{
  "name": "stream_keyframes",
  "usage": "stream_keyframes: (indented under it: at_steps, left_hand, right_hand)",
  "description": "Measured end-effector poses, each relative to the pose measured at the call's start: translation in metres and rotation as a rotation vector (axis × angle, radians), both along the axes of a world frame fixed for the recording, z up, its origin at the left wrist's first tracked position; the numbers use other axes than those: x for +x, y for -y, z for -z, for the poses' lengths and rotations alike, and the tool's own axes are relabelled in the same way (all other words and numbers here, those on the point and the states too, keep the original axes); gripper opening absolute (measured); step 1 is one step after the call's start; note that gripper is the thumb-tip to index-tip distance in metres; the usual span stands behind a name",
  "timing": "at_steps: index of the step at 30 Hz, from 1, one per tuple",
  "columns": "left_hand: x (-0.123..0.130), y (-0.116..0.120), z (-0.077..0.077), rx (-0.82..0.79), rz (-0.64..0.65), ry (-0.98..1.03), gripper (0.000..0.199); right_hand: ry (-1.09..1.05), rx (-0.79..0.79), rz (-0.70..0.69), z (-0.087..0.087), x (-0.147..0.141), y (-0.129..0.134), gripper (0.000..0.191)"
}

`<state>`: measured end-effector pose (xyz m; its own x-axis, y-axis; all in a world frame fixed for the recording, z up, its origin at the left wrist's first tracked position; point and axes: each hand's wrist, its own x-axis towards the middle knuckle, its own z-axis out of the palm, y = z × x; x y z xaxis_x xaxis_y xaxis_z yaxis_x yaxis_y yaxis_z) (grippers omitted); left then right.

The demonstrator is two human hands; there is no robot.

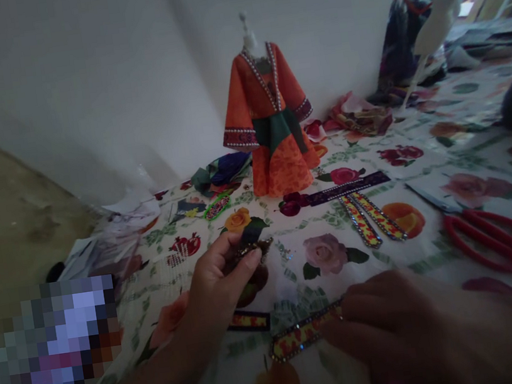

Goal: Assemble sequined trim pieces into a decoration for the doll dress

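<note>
My left hand (223, 279) is at the middle of the table, thumb and fingers pinched on a small dark, glittery gold piece (264, 243), whose kind I cannot make out. Low on the right, my right hand (383, 320) has its fingers closed at the far end of a yellow-and-red trim strip (300, 336) edged with rhinestones. The strip's near end is pointed; its other end is hidden by the fingers. Between my hands lies a short dark-bordered trim piece (252, 319), partly covered by my left wrist.
A small mannequin wears an orange-and-green dress (268, 114) by the white wall. Before it lie a dark trim band (350, 187) and two rhinestone-edged strips (369, 220). Red-handled scissors (495, 234) rest at right. Fabric scraps (354, 114), a white mannequin (444, 6) and a green-edged patch (217, 205) are behind.
</note>
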<state>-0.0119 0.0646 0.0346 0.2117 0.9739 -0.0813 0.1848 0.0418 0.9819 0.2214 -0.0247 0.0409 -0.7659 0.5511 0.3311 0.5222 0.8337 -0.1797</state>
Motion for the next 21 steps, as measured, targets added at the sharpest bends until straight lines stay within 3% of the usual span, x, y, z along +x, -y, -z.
stream_keyframes:
  at_steps: [4, 11, 17, 21]
  left_hand:
    - [-0.002, -0.004, 0.005, 0.014, -0.01, 0.062, 0.019]
    - [-0.004, -0.002, 0.006, -0.03, 0.046, 0.152, 0.018]
    - [-0.004, -0.001, 0.002, 0.084, 0.037, 0.059, 0.014]
    - [-0.003, 0.003, -0.004, 0.046, 0.029, -0.012, 0.017]
  right_hand:
    - [-0.063, -0.131, -0.05, 0.002, 0.0, -0.001, 0.021]
    - [-0.109, -0.129, -0.053, 0.005, 0.001, -0.001, 0.018]
    - [-0.076, -0.171, -0.034, -0.001, -0.001, 0.0, 0.031]
    - [-0.062, -0.187, -0.022, -0.002, -0.002, 0.0, 0.033]
